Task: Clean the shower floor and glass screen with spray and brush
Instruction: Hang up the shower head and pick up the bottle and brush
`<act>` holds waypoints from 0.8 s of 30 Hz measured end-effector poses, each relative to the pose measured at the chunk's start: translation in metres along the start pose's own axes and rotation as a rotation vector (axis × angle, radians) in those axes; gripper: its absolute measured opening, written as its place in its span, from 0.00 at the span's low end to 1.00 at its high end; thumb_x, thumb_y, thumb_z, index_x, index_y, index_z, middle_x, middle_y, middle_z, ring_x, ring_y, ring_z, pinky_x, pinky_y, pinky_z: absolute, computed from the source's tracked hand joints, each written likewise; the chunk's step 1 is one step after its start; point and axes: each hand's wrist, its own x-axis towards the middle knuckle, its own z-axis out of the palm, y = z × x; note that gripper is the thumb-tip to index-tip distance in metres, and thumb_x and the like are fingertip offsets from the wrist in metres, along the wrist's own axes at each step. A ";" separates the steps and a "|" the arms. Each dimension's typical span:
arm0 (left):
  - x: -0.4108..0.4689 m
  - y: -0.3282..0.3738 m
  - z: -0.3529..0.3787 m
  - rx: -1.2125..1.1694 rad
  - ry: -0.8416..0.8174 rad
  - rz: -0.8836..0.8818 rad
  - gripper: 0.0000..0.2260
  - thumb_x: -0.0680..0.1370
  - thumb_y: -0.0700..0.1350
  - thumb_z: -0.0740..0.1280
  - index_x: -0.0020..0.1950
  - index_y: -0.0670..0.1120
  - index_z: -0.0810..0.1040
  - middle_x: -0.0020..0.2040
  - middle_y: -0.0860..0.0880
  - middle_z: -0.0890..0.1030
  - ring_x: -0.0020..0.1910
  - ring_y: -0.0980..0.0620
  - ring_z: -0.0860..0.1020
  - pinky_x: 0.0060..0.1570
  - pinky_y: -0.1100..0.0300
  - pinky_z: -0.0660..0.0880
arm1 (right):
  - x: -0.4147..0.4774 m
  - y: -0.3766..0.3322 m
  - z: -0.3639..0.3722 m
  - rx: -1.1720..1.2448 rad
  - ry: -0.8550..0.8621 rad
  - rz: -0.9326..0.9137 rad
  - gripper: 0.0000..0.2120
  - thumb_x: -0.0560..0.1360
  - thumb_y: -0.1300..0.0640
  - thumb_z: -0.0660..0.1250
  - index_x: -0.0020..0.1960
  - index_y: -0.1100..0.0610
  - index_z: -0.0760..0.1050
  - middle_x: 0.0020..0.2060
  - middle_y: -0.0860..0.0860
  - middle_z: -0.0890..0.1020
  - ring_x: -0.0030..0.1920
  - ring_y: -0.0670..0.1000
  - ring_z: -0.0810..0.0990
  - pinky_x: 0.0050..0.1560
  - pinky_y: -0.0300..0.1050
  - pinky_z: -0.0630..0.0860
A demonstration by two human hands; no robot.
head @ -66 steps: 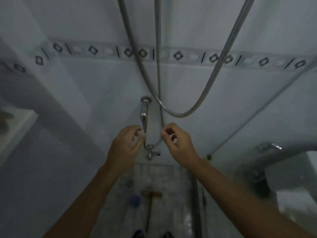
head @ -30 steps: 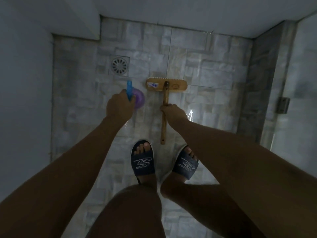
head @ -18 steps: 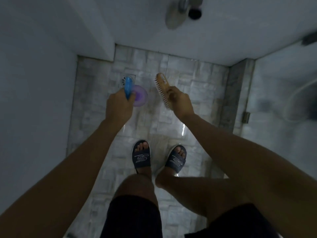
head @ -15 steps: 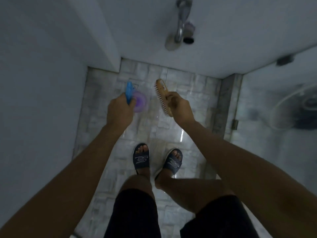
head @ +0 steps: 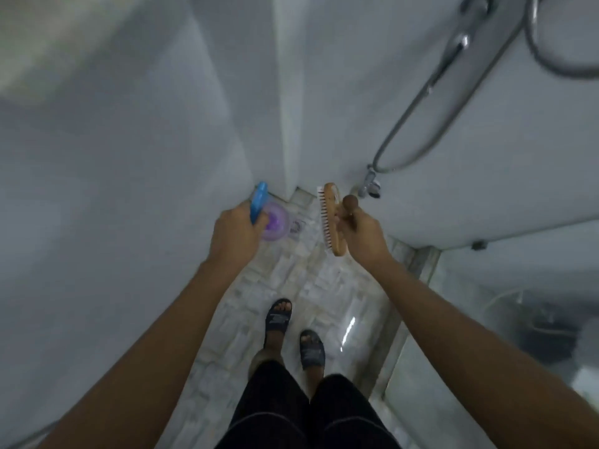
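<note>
- While the left hand (head: 235,234) is curled round the blue trigger head of the translucent purple plastic spray bottle (head: 274,222), held up off the floor near the wall corner, the nozzle's direction cannot be read; a squeeze now could mist the wall or the person rather than the tiles
- Because the right hand (head: 363,233) grips the handle of the wooden scrubbing brush (head: 332,218), bristles turned left and the knobbed handle end pointing up, a careless swing could knock the grey metal shower hose (head: 421,102) just beside it
- Since the pale mosaic-tiled shower floor (head: 291,286) shows a wet glint, added spray would likely make it slicker; the dark open-toed slides (head: 278,317) might slip
- With both hands full, nothing is free to steady against the glass screen (head: 486,319) at the right; neither surface looks scrubbed yet, I judge
</note>
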 end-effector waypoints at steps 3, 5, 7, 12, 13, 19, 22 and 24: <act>-0.043 0.007 -0.062 -0.024 0.101 -0.014 0.09 0.81 0.50 0.65 0.43 0.48 0.75 0.36 0.47 0.80 0.36 0.46 0.77 0.35 0.56 0.70 | -0.020 -0.058 -0.012 0.001 -0.031 -0.144 0.10 0.81 0.56 0.67 0.62 0.55 0.77 0.45 0.53 0.83 0.44 0.52 0.81 0.44 0.41 0.73; -0.078 0.010 -0.113 -0.053 0.208 -0.049 0.08 0.80 0.49 0.66 0.44 0.47 0.77 0.34 0.48 0.78 0.34 0.46 0.77 0.34 0.56 0.69 | -0.041 -0.107 -0.011 -0.026 -0.085 -0.273 0.10 0.81 0.56 0.66 0.62 0.54 0.76 0.42 0.52 0.83 0.43 0.52 0.82 0.40 0.38 0.74; -0.105 0.018 -0.155 -0.069 0.289 -0.075 0.10 0.80 0.50 0.66 0.44 0.46 0.77 0.33 0.49 0.77 0.33 0.48 0.76 0.33 0.56 0.69 | -0.055 -0.152 -0.008 -0.069 -0.143 -0.379 0.14 0.81 0.58 0.64 0.66 0.54 0.73 0.44 0.52 0.84 0.45 0.53 0.82 0.42 0.41 0.75; -0.188 0.008 -0.275 -0.051 0.519 -0.211 0.13 0.80 0.53 0.65 0.43 0.45 0.79 0.35 0.48 0.80 0.35 0.47 0.78 0.39 0.51 0.75 | -0.110 -0.293 0.020 -0.090 -0.264 -0.710 0.09 0.82 0.58 0.64 0.61 0.54 0.75 0.42 0.52 0.84 0.38 0.41 0.80 0.38 0.31 0.75; -0.205 0.003 -0.294 -0.025 0.571 -0.239 0.13 0.80 0.53 0.64 0.43 0.45 0.79 0.35 0.48 0.79 0.35 0.47 0.77 0.39 0.51 0.74 | -0.124 -0.316 0.027 -0.097 -0.293 -0.755 0.09 0.82 0.56 0.64 0.62 0.55 0.75 0.40 0.51 0.84 0.37 0.38 0.79 0.37 0.29 0.74; -0.321 -0.026 -0.399 0.043 0.932 -0.423 0.15 0.81 0.52 0.65 0.36 0.51 0.70 0.30 0.53 0.73 0.29 0.56 0.70 0.30 0.59 0.63 | -0.211 -0.427 0.100 -0.095 -0.507 -1.005 0.09 0.82 0.49 0.65 0.58 0.53 0.75 0.34 0.47 0.83 0.34 0.41 0.81 0.33 0.31 0.72; -0.374 -0.045 -0.435 0.071 1.066 -0.524 0.16 0.81 0.52 0.64 0.37 0.47 0.69 0.31 0.51 0.73 0.29 0.55 0.70 0.29 0.59 0.62 | -0.257 -0.464 0.142 -0.091 -0.620 -1.088 0.08 0.82 0.49 0.65 0.57 0.52 0.74 0.35 0.47 0.83 0.35 0.42 0.81 0.34 0.34 0.75; -0.415 -0.069 -0.455 0.086 1.144 -0.601 0.16 0.82 0.52 0.64 0.38 0.46 0.69 0.31 0.50 0.73 0.29 0.55 0.69 0.29 0.59 0.62 | -0.293 -0.488 0.183 -0.090 -0.709 -1.149 0.09 0.82 0.49 0.64 0.58 0.53 0.74 0.36 0.48 0.83 0.36 0.45 0.82 0.36 0.40 0.79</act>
